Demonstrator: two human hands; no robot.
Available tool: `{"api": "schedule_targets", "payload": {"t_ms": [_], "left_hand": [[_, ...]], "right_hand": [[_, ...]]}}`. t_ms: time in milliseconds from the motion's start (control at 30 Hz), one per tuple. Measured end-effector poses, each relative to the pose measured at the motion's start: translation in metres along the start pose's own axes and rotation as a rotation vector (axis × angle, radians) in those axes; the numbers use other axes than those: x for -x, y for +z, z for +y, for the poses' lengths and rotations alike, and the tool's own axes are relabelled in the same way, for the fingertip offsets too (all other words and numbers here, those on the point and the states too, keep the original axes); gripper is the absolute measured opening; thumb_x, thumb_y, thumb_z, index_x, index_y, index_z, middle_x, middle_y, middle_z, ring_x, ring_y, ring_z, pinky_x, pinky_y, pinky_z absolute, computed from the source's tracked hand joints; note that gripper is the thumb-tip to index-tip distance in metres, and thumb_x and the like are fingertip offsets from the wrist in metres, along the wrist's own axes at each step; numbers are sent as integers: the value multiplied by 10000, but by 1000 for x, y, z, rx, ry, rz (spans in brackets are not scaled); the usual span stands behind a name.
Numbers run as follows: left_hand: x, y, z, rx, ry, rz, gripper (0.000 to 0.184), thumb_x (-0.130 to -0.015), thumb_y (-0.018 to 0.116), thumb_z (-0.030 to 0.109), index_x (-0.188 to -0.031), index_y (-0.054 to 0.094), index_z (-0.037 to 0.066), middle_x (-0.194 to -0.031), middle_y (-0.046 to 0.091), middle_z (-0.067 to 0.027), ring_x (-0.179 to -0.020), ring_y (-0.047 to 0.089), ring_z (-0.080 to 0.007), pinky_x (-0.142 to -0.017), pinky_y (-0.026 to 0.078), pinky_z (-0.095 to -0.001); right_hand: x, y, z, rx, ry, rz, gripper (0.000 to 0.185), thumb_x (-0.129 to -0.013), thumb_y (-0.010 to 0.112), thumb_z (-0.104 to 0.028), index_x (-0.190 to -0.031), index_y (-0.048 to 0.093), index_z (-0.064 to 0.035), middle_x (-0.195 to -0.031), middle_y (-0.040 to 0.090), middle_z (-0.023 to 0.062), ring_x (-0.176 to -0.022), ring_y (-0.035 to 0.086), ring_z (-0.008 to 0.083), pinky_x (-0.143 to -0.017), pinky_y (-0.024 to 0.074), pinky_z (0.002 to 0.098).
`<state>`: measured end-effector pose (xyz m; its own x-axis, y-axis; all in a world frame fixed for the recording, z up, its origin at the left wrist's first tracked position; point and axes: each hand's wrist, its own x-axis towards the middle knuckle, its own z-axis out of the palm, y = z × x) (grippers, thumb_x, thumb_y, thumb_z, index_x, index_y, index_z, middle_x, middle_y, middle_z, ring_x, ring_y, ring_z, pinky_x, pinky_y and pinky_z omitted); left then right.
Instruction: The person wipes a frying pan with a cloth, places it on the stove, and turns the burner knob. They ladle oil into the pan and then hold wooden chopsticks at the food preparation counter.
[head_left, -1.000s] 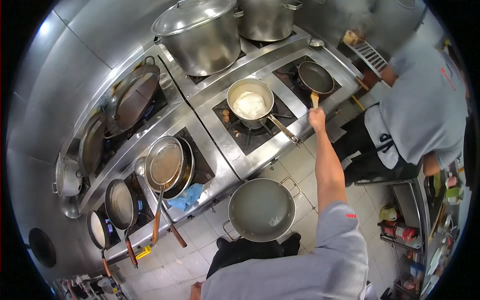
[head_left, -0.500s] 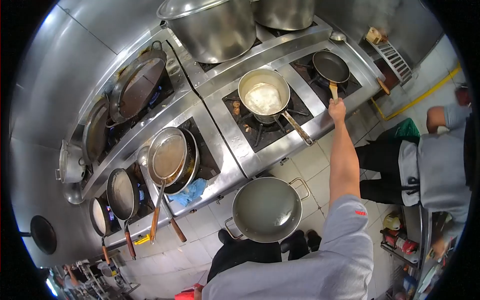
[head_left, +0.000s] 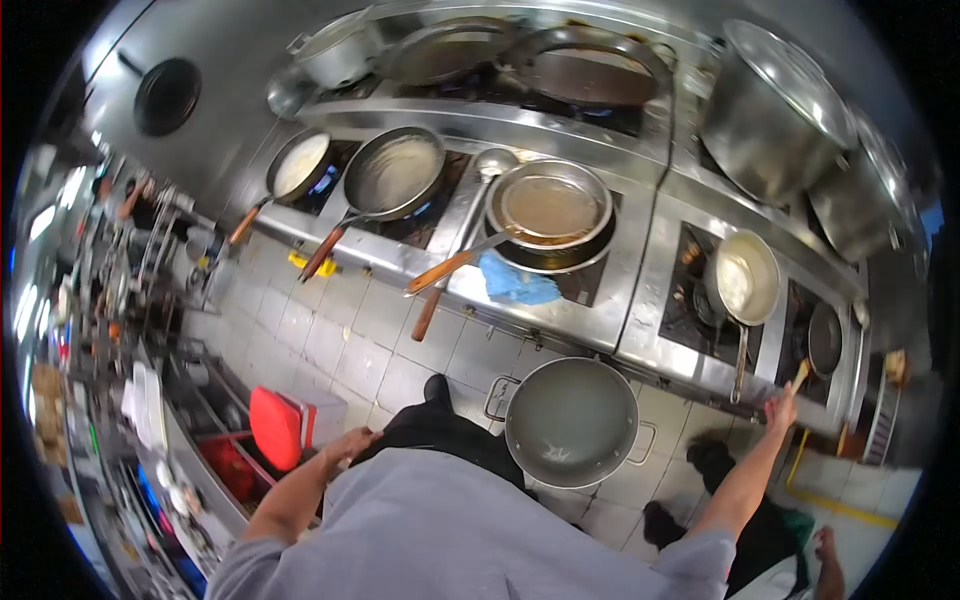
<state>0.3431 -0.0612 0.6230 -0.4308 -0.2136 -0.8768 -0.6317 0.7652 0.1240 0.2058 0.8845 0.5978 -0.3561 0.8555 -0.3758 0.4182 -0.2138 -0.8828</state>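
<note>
Held small dark pan (head_left: 824, 340) by light wooden handle (head_left: 801, 375), with right hand (head_left: 780, 410) closed round near end. Had pan at burner (head_left: 797, 325) on right end of stove (head_left: 635, 240), near pot (head_left: 762, 275) of white stuff (head_left: 735, 284). Rested left hand (head_left: 353, 443) low beside black trousers (head_left: 425, 432), well apart from stove; could not tell whether empty. Seemed best to grip firmly, keep pan level and wrist clear of pot handle (head_left: 741, 365) pointing toward stove's front edge.
</note>
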Motion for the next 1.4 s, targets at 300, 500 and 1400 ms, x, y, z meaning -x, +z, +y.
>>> {"api": "schedule_targets", "payload": {"t_ms": [300, 500, 1400], "left_hand": [[8, -9, 23, 10, -179, -225, 665, -845, 463, 596, -1026, 635, -20, -934, 646, -153, -748, 629, -241, -597, 511, -346], [-69, 8, -44, -62, 354, -295, 469, -861, 537, 427, -819, 660, -23, -734, 634, -147, -637, 626, -262, -550, 503, -384], [-221, -153, -1, 360, 176, -262, 164, -847, 578, 210, -820, 538, 54, -675, 588, -83, -525, 536, -141, -441, 449, -272]], "right_hand": [[7, -25, 29, -131, 96, -96, 420, -779, 685, -405, -991, 557, -65, -984, 517, 72, -818, 554, 160, -622, 522, 303], [58, -43, 57, -161, 192, -114, 586, -738, 735, -364, -1154, 508, -20, -1104, 513, 101, -911, 554, 185, -692, 545, 316], [531, 109, 151, -207, -310, 574, 386, -901, 543, -206, -1192, 353, -37, -967, 488, 98, -691, 526, 119, -535, 459, 251]]}}
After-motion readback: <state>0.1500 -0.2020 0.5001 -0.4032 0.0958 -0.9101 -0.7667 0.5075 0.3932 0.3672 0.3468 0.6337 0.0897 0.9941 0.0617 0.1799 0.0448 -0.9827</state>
